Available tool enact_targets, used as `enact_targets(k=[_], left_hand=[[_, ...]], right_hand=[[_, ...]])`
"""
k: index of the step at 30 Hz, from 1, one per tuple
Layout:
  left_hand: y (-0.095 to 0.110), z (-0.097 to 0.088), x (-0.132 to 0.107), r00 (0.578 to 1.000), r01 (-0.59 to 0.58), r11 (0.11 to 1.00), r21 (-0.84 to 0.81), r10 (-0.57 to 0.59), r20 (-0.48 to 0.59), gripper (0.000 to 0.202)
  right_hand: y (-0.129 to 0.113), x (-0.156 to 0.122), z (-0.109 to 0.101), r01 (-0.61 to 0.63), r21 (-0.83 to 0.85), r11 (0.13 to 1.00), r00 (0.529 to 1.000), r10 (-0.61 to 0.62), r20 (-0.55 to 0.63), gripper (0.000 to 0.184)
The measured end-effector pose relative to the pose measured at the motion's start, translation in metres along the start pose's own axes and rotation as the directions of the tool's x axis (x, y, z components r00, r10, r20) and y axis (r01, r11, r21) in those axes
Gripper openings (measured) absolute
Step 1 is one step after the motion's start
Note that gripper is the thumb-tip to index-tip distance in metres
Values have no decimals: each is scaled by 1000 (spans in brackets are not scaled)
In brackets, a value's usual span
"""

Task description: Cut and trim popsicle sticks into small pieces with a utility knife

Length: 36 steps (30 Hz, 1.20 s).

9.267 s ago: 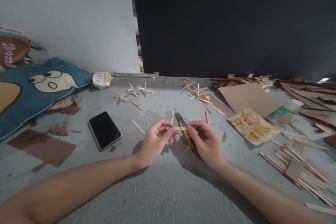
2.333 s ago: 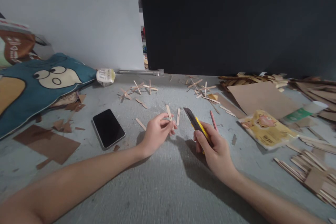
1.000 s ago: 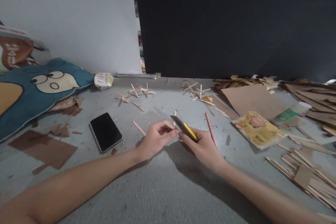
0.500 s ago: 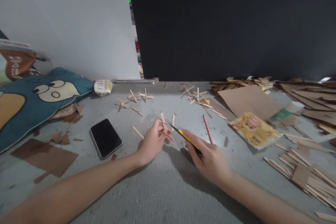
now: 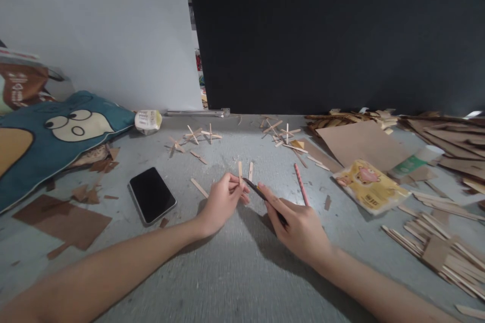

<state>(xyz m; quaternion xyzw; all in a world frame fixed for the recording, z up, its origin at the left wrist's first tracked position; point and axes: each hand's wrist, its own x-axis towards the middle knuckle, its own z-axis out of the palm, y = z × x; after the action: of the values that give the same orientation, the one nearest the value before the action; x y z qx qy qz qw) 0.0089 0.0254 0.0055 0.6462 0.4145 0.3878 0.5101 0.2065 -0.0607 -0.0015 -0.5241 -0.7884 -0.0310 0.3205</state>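
Between its thumb and fingers, my left hand [image 5: 223, 197] pinches a wooden craft stick [image 5: 240, 170] that stands almost upright. My right hand [image 5: 297, 222] is closed round a utility knife [image 5: 259, 192], its blade tip pointing left, right at the held stick; whether blade and wood touch I cannot tell. A second craft stick [image 5: 250, 170] lies on the table just behind the knife tip. To the left of my left hand rests another loose stick [image 5: 199, 187]. A pink patterned pencil [image 5: 301, 184] lies beyond my right hand.
Small crossed-stick pieces [image 5: 210, 134] stand toward the back, with more at the right [image 5: 287, 133]. A phone [image 5: 152, 195], brown cardboard [image 5: 62, 219] and a blue cushion [image 5: 68, 136] are on the left. Rightward lie a yellow packet [image 5: 369, 186] and a bundle of sticks [image 5: 435, 252].
The held stick has turned more upright. My right hand has rolled the knife, so its yellow side hardly shows, and its tip has come slightly left toward the stick.
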Motion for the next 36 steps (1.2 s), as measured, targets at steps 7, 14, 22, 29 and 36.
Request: enact_targets(k=[7,14,22,29,36], left_hand=[[1,0,0,1000,18,1000,1,-18,-8,37],[3,0,-1,1000,26,999,35,-25,-16,33],[4,0,-3,1000,1,1000,13,-1,1,29],[6,0,-4,1000,-17,1000,15,17,-5,30],[5,0,-1,1000,26,1000,-12,-26,5,30]], right_hand=[[1,-1,1,-21,-11,1000,1000,21,9,48],[0,-1,1,-40,-12,999,999,41,19,49],[-13,0,-4,-59,-48,997,998,59,-10,50],[-24,8,-18,-144,57,988,990,144,15,50],[-28,20,-30,-406,282,870,913,374,162,51]])
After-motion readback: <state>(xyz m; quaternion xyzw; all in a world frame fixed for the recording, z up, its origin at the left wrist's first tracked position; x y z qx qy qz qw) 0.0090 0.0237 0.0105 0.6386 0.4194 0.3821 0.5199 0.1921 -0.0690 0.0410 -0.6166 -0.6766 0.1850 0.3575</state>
